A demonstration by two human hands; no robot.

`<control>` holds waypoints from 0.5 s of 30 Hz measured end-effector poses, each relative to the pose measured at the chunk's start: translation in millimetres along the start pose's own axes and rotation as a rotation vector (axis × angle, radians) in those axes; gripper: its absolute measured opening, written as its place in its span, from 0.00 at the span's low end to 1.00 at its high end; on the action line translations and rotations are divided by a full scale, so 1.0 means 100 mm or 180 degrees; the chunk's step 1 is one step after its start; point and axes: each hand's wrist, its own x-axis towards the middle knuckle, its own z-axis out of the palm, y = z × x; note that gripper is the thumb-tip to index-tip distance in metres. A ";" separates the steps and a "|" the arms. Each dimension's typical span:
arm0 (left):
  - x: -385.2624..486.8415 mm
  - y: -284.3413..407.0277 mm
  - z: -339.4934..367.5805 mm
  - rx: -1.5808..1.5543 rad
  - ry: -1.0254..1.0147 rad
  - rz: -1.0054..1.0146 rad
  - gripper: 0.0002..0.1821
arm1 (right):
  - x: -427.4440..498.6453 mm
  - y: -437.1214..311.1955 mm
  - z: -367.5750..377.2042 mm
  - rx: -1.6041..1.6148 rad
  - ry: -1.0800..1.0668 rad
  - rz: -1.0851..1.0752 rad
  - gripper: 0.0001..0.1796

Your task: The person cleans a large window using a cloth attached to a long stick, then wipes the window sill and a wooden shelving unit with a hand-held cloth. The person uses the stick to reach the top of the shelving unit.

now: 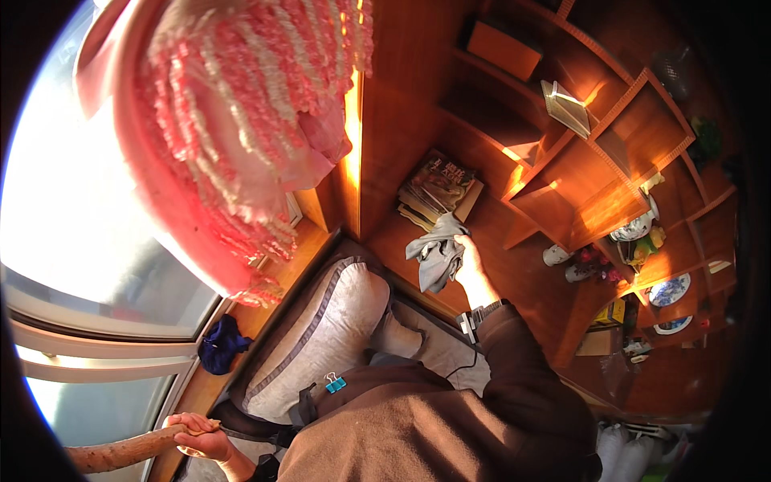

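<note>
My right hand (468,262) grips a crumpled grey cloth (438,253) over the wooden shelf surface, just in front of a stack of books (440,184). At the lower left, my left hand (202,437) is closed around the end of a thick wooden stick (126,452), which runs out past the picture's left rim. A dark blue cloth (221,344) lies bunched on the wooden windowsill (196,385), above my left hand.
A pink curtain (181,181) with fringe hangs at the upper left by the window. Below the shelf lies a light cushion (331,325) on a seat. The wooden shelving (608,223) at right holds vases (557,255), flowers and decorated plates (670,290).
</note>
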 end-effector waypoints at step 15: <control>-0.05 -0.25 -0.09 -0.0251 -0.0223 -0.0389 0.30 | -0.65 -0.71 0.26 -0.2660 -0.1607 -0.0800 0.38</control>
